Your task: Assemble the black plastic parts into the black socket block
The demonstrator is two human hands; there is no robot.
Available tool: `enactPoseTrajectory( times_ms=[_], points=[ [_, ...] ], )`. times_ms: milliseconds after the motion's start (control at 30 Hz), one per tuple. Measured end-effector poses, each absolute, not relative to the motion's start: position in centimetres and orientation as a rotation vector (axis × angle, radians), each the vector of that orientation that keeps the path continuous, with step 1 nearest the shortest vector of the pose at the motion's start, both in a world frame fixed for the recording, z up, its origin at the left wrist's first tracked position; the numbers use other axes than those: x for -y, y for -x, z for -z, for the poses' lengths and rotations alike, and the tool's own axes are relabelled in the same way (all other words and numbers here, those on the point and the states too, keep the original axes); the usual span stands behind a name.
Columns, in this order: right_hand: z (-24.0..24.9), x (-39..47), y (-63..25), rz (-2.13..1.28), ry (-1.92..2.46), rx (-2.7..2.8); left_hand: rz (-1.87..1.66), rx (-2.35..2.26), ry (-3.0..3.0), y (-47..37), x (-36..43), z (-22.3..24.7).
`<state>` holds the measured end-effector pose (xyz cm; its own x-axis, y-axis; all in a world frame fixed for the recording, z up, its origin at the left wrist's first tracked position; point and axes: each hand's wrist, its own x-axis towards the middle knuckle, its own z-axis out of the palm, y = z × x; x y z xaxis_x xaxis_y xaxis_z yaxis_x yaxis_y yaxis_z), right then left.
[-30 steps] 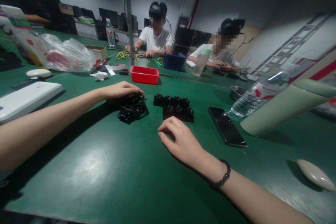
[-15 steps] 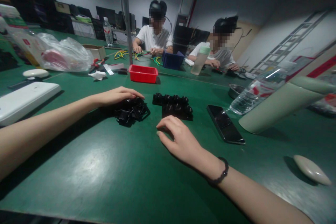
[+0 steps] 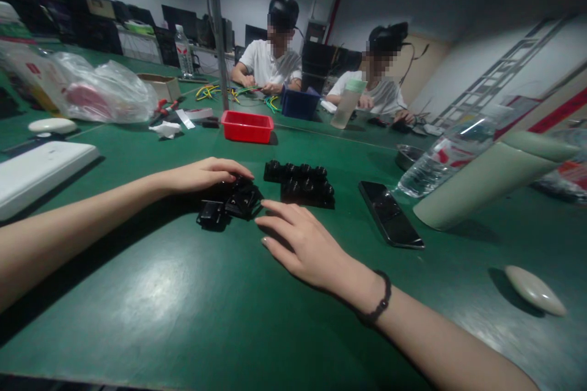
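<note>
Resting over a pile of loose black parts (image 3: 239, 201), the left hand (image 3: 204, 175) is seen with fingers loosely extended; whether anything is gripped beneath cannot be told. The right hand (image 3: 306, 244) is held open just beside the pile, near rows of black knobbed parts (image 3: 308, 191), all set well in from the near edge of the green table (image 3: 192, 330). The loose pieces seem light, stiff and rather slick, best pinched singly by their outer rims.

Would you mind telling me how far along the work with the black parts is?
Two rows of black parts look already lined up. The left hand lies over a jumbled pile, and the right hand is beside it, apparently empty. That pile seems to be what is left; its count is unclear.
</note>
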<state>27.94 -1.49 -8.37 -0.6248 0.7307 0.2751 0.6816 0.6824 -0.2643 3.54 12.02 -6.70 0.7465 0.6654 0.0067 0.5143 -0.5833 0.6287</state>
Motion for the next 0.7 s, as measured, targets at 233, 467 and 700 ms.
enactPoseTrajectory(
  times_ms=[233, 467, 700],
  points=[
    [8.51, 1.36, -27.97, -0.172, 1.060, 2.604, -0.349, -0.787, -2.296, -3.83, -11.88, 7.15],
    [8.41, 1.29, -27.98, -0.226, 1.077, 2.638, -0.430, -0.804, -2.163, -3.71, -11.77, 7.18],
    [8.42, 1.31, -27.97, -0.243, 1.076, 2.629, -0.423, -0.789, -2.241, -3.02, -11.67, 6.41]
  ],
)
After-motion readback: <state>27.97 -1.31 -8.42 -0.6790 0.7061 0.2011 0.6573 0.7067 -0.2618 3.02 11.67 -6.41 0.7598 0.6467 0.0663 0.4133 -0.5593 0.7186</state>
